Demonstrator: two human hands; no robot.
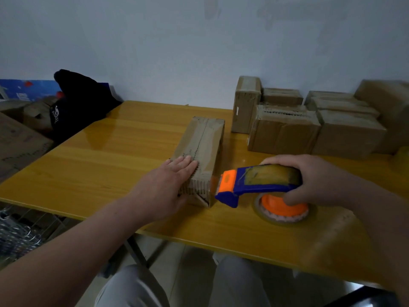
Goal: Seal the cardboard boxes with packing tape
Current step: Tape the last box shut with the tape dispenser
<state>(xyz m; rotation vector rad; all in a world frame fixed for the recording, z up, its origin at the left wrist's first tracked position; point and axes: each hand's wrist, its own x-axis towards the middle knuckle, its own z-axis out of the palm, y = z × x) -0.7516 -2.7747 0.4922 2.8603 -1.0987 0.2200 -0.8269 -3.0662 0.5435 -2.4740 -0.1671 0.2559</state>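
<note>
The left hand [168, 185] is lying flat on the near end of the long cardboard box [203, 138], fingers straight and close together, pressing down across the centre seam, probably so the flaps are staying closed and the box is not sliding on the desk [110, 156]. The box is sitting lengthwise near the middle of the desk, pointing away from the person. The right hand [314, 178] is wrapping its fingers round the blue and orange tape dispenser [254, 182], whose cutting end is aiming at the box's near right corner, just beside it; whether any tape is bridging the gap is hard to tell. That angle suggests a strip is being started at this end. A cluster of other boxes [309, 127] is waiting at the back right, well apart from the work.
</note>
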